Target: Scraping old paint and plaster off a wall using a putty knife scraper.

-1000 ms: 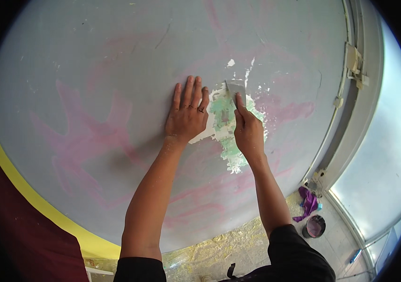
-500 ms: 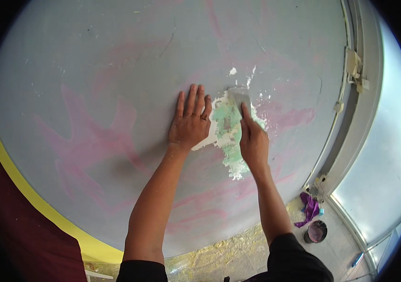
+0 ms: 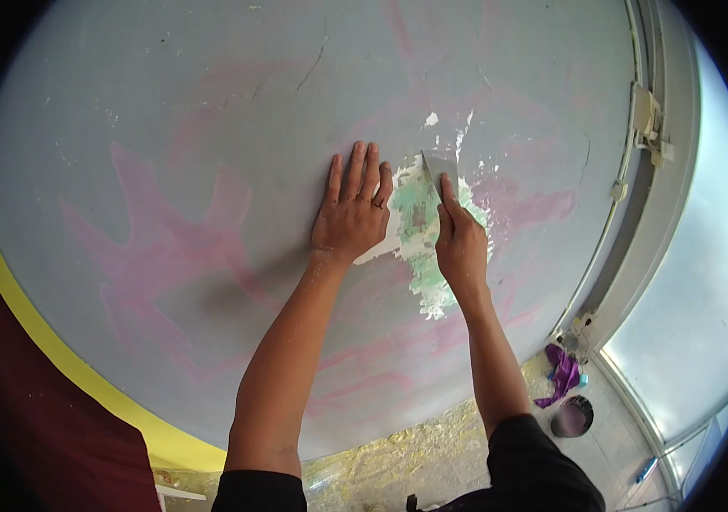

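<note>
My right hand [image 3: 463, 247] grips a putty knife [image 3: 441, 166], its index finger stretched along the tool. The grey blade lies at the upper part of a scraped patch [image 3: 419, 218], where white and pale green layers show through. Flat on the grey wall [image 3: 283, 171], with fingers stretched upward, rests my left hand [image 3: 352, 209]. It lies just left of the patch, and a dark ring is on one finger. Faded pink paint marks [image 3: 172, 243] spread over the wall on both sides. White bare spots dot the surface above the blade.
At the lower right on the floor stand a black bucket [image 3: 572, 417] and a purple cloth [image 3: 561, 376]. Cables and a junction box [image 3: 646, 113] run along the wall's right edge, beside a frosted window [image 3: 679, 299]. Yellow flakes litter the floor [image 3: 415, 452] below.
The putty knife has tilted, so its blade now shows more edge-on. My right hand stays at the patch, and my left hand remains flat on the wall. The view has shifted slightly.
</note>
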Motion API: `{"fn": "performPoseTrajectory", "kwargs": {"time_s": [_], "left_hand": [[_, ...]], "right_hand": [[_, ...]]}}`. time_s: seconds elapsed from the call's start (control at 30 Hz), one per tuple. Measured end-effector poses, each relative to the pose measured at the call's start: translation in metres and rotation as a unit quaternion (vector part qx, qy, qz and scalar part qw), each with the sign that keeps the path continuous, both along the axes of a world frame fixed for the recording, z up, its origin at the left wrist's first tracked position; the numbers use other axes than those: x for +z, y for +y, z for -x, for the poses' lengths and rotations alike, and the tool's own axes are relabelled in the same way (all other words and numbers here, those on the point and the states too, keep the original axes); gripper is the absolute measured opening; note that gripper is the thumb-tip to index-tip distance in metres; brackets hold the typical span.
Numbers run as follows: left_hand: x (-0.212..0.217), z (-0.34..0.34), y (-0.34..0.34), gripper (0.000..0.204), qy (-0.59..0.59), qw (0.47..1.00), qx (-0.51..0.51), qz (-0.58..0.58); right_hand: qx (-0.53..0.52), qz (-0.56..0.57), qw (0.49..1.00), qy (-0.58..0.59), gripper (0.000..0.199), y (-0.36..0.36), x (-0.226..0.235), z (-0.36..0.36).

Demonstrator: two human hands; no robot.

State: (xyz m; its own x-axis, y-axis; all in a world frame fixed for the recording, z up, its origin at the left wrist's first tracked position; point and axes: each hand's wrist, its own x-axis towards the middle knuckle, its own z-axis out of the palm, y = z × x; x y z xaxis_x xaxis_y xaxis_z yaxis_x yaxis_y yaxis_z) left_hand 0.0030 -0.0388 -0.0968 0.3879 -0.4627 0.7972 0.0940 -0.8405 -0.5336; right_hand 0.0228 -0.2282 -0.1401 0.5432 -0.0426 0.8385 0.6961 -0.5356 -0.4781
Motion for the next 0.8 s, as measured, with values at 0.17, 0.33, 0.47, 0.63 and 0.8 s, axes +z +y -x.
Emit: {"fn": "performPoseTrajectory", "kwargs": {"time_s": [0.17, 0.33, 0.47, 0.63, 0.8], "left_hand": [[-0.004, -0.002, 0.005, 0.053, -0.004, 1.0, 0.003, -0.007], [-0.002, -0.003, 0.003, 0.052, -0.006, 1.0, -0.006, -0.005], [-0.004, -0.004, 0.001, 0.051, -0.007, 1.0, -0.011, -0.007], [-0.003, -0.001, 0.004, 0.049, -0.014, 1.0, -0.005, -0.005], [-0.002, -0.003, 0.0, 0.049, -0.018, 1.0, -0.005, -0.006]], "right_hand": [[0.041, -0.016, 0.999, -0.021, 0.046, 0.001, -0.02, 0.009], [0.015, -0.005, 1.0, -0.022, 0.045, -0.003, -0.002, 0.005], [0.04, -0.021, 0.997, -0.064, 0.045, -0.005, -0.004, 0.006], [0.019, -0.005, 1.0, 0.014, 0.044, -0.009, 0.0, 0.014], [0.012, -0.009, 1.0, -0.009, 0.044, 0.0, 0.01, 0.001]]}}
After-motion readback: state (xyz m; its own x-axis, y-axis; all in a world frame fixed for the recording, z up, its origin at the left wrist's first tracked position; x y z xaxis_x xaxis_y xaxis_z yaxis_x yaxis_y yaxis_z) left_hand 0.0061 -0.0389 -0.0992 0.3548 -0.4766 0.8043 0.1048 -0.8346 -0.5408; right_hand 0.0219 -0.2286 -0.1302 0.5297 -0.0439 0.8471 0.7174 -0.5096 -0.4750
